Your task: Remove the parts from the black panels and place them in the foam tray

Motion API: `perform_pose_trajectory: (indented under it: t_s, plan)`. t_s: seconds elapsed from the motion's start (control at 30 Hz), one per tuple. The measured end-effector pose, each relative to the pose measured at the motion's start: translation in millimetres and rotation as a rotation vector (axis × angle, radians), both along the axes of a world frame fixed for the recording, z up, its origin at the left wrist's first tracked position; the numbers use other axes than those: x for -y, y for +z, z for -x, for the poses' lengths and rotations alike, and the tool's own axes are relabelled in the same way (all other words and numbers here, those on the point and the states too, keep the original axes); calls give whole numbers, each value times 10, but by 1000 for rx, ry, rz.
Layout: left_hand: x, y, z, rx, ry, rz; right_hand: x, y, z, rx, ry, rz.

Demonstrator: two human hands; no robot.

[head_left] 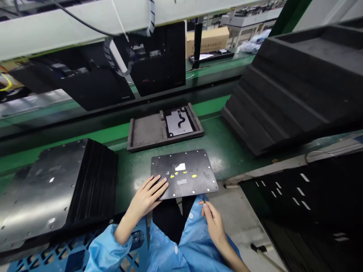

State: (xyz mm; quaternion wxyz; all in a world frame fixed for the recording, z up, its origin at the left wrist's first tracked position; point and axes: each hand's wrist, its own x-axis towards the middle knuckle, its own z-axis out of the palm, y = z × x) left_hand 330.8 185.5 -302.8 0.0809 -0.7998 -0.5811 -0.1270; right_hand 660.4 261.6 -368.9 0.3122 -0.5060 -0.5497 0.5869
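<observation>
A flat dark panel (195, 164) lies at the front edge of the green bench, slightly overhanging it. White dots run round its border, and yellow marks and pale labels sit near its middle. My left hand (147, 194) rests flat on the panel's near left corner, fingers stretched out. Just below the panel's near edge, apart from it, my right hand (212, 219) is closed in a pinch. A thin dark tip shows at its fingers, too small to name. Behind the panel stands a grey foam tray (149, 130), with a silver-white part bearing a black ribbon cable (178, 122) in its right compartment.
A tall stack of similar dark panels (53, 181) stands at left, above a blue plastic crate (76, 257). Black foam trays (283, 90) are piled at right. Black screens (159, 60) hang at the back near a cardboard box (210, 39). A dark board (320, 226) leans lower right.
</observation>
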Motion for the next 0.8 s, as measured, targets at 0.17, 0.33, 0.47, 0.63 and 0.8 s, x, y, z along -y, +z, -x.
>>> perform_pose_trajectory:
  t_s: [0.17,0.33,0.47,0.63,0.8]
  plan:
    - [97,4,-217,31,-39,-162,-9,-32,-19,13,-28,50]
    - [-74,84,-364,101,40,-79,-37,-37,-10,14,-36,57]
    - [-480,163,-453,82,135,179,-36,-120,-31,28,-23,25]
    - [-890,253,-449,196,165,368,-46,-289,-69,37,-16,-36]
    - [-1234,232,-415,251,355,276,-56,-330,-88,41,10,-100]
